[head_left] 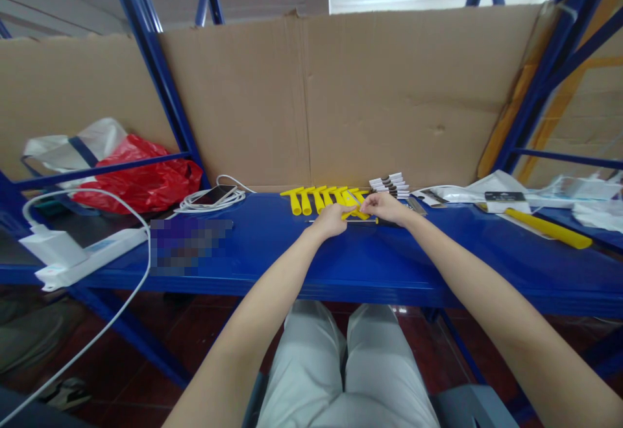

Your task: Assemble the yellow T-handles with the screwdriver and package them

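Several yellow T-shaped scrapers [306,202] stand in a row at the back of the blue tabletop. My left hand [331,221] is closed on a yellow scraper [348,214] at the right end of that row. Its fingers point right, towards my other hand. Just beside it, my right hand [382,207] pinches at the scraper's right side; what lies between its fingertips is too small to make out. A thin screwdriver [372,221] with a yellow end lies on the table below both hands. Behind my right hand is a stack of white and black marker-like sticks [390,183].
To the left lie a coiled white cable [209,204], a red plastic bag [146,171] and a white power strip [102,252]. At right are a long yellow tool [549,228] and white plastic bags [462,191]. Cardboard [389,103] walls off the back between blue posts.
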The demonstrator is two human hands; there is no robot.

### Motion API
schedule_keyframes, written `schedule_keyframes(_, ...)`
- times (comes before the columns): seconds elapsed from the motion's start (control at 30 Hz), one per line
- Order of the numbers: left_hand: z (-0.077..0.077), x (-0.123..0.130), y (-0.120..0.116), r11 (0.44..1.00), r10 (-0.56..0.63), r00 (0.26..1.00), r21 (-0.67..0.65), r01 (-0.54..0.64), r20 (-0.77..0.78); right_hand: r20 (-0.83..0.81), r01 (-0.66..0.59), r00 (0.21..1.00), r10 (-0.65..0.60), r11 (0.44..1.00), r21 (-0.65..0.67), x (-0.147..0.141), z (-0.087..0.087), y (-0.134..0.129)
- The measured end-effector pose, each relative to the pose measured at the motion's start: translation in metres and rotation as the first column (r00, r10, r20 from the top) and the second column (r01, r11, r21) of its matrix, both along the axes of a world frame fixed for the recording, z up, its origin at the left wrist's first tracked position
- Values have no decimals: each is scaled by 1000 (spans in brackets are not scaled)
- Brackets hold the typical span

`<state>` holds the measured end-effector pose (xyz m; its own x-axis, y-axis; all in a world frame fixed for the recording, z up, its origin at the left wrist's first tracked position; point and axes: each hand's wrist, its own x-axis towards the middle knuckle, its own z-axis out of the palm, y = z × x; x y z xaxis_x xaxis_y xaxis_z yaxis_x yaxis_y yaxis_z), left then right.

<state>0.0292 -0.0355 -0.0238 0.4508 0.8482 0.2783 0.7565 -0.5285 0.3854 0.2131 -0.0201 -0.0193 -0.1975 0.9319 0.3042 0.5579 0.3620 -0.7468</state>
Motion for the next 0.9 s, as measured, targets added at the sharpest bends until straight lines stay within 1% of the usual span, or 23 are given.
schedule_keyframes(0.17, 1, 1, -2, 1000, 6, 999, 25, -5, -42, 19, 17, 1000, -18, 999, 27, -1, -3, 3)
schedule_keyframes(0.3, 0, 1, -1, 1000, -3, 999, 31, 4, -36, 20, 19, 1000, -19, 1000, 21, -1, -3, 3)
schedule_keyframes(0.53, -5, 1, 5, 998, -45, 999, 50, 45, -14, 47, 31, 998, -31, 999, 10, -2, -1, 1)
schedule_keyframes(0.77, -7, 0, 7, 997, -57, 998, 59, 57, -8, 91, 0, 996, -1, 1000, 15, 1, -2, 3)
schedule_keyframes(0.9, -6, -1, 6, 996, -62, 998, 60, 64, -22, 118, -52, 992, 48, 998, 32, 5, -6, 7)
